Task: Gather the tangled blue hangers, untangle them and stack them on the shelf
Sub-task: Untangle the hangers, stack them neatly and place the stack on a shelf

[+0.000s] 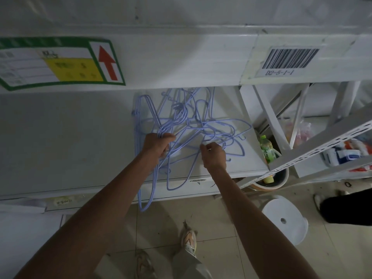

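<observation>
A tangle of thin blue wire hangers (pixel 219 125) lies on the white shelf (pixel 66 137), spreading from the shelf's back to its front edge. My left hand (pixel 156 144) grips a bunch of several hangers (pixel 141 117) whose lower loops hang over the shelf's front lip. To the right, my right hand (pixel 213 155) pinches a single wire of the tangle between thumb and fingers. The two hands are about a hand's width apart, both over the shelf's right part.
An upper shelf beam carries a green label with a red arrow (pixel 60 61) and a barcode tag (pixel 289 59). A green bottle (pixel 266 150) and a bucket (pixel 271 180) stand right of the shelf. A white stool (pixel 285 218) is on the tiled floor. Someone's dark trouser leg (pixel 346 208) shows at far right.
</observation>
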`<state>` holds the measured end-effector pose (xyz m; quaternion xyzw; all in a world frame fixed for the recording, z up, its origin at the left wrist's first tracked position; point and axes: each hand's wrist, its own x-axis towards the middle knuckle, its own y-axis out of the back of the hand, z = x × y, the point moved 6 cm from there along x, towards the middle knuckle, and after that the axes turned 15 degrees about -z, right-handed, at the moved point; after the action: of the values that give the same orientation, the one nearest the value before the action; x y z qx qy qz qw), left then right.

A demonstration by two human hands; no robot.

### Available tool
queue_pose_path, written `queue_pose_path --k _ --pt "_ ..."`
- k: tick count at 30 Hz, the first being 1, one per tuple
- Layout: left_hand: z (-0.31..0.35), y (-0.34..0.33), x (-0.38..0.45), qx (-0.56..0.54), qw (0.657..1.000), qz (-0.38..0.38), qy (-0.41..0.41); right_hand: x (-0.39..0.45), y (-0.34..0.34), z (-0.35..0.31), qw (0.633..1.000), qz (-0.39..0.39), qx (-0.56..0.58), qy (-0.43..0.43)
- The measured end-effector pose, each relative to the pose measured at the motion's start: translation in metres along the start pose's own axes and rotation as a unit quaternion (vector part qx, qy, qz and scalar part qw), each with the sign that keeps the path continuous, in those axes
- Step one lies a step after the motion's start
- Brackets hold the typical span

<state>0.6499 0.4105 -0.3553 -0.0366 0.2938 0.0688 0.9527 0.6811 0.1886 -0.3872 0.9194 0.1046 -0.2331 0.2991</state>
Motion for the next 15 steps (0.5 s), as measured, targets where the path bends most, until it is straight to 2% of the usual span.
queue_pose_path --k 5,10,15 --pt "-0.011 -0.003 0.016 0.027 1.000 0.006 0.008 0.005 -0.002 0.002 1.000 -0.002 0.009 -0.012" --pt "-0.021 -0.009 0.030 0.071 0.997 0.010 0.023 0.015 -0.007 0.003 0.999 -0.041 0.028 -0.012" --pt "-0.016 -0.011 0.031 0.137 0.987 0.080 0.011 0.020 -0.010 0.002 0.997 -0.053 0.060 -0.008"
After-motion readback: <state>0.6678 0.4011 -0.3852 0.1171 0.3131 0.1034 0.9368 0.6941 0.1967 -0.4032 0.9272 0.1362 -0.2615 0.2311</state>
